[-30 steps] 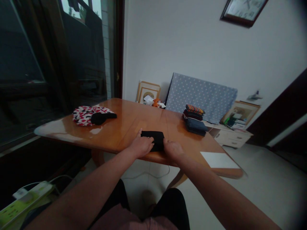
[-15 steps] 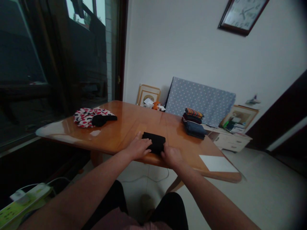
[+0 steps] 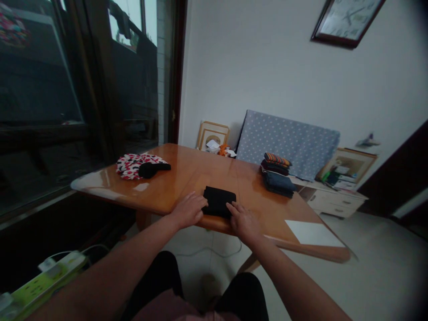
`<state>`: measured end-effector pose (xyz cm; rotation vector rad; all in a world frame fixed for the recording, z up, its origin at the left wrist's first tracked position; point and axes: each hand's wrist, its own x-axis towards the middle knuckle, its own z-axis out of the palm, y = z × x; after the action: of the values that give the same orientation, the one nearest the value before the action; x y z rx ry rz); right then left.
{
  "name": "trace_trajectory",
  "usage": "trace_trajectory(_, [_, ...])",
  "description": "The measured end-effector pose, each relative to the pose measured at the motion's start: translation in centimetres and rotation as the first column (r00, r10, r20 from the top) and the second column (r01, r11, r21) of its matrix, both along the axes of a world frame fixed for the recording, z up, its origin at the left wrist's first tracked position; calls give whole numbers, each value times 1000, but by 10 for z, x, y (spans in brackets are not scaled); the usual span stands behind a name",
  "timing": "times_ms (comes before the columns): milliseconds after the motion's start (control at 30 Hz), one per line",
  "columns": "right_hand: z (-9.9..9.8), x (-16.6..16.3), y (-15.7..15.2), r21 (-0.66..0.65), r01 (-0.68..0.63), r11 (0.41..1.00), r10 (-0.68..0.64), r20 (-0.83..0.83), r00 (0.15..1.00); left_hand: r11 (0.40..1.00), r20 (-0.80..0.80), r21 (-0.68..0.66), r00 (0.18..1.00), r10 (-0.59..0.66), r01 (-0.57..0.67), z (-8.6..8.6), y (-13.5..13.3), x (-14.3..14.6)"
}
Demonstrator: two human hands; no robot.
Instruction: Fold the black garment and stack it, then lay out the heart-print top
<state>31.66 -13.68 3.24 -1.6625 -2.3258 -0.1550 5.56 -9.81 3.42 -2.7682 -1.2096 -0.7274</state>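
Note:
A black folded garment (image 3: 219,202) lies as a small flat bundle near the front edge of the wooden table (image 3: 197,169). At its left edge is my left hand (image 3: 190,209), fingers bent and closed on the cloth. My right hand (image 3: 244,223) holds the right edge, fingertips on top of the fabric; its thumb is hard to make out. Farther right stands a stack of folded clothes, with a striped piece (image 3: 277,159) on top and dark blue ones (image 3: 279,183) lower down. A crumpled red, white and black patterned cloth (image 3: 129,167) with a black part (image 3: 149,169) rests at the left.
A white sheet (image 3: 312,233) lies on the table's right front corner. Behind the table are a dotted grey-blue cloth (image 3: 284,138), a white drawer cabinet (image 3: 334,203) and a picture frame (image 3: 214,133). A power strip (image 3: 43,281) is low at the left.
My left hand has drawn back from the top of the black garment to its left edge. My right fingers have shifted up onto its right edge. The camera view has turned slightly left.

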Motion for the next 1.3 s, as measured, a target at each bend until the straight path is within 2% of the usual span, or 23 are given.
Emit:
trace_trajectory(100, [-2, 3, -2, -30, -32, 999, 30, -62, 998, 1000, 30, -26, 1000, -7, 8, 1, 1, -3])
trace_trajectory(200, [6, 10, 4, -53, -75, 996, 60, -241, 969, 999, 113, -45, 993, 18, -13, 9, 7, 0])
trace_trajectory(333, [29, 18, 27, -23, 54, 998, -58, -496, 866, 993, 224, -68, 968, 109, -96, 20, 23, 19])
trace_trajectory(433, [42, 13, 48, -27, 125, 992, -121, -513, 850, 988, 203, -87, 969, 141, -125, 20, 37, 40])
trace_trajectory(533, [46, -4, 67, -33, 135, 990, -134, -484, 865, 986, 156, -104, 977, 147, -132, 12, 46, 55])
trace_trajectory(700, [28, -31, 87, -84, 122, 989, -146, -408, 901, 979, 58, -146, 987, 152, -142, -2, 54, 58])
trace_trajectory(933, [-10, -22, 94, -248, 70, 966, -150, -323, 934, 958, -94, -231, 984, 150, -168, -13, 56, 52])
trace_trajectory(1167, [-20, -17, 98, -298, 61, 953, -155, -304, 940, 947, -90, -257, 981, 174, -192, -20, 56, 54])
trace_trajectory(1300, [-22, -19, 95, -278, 47, 959, -161, -403, 901, 950, -43, -260, 985, 168, -174, -21, 56, 54])
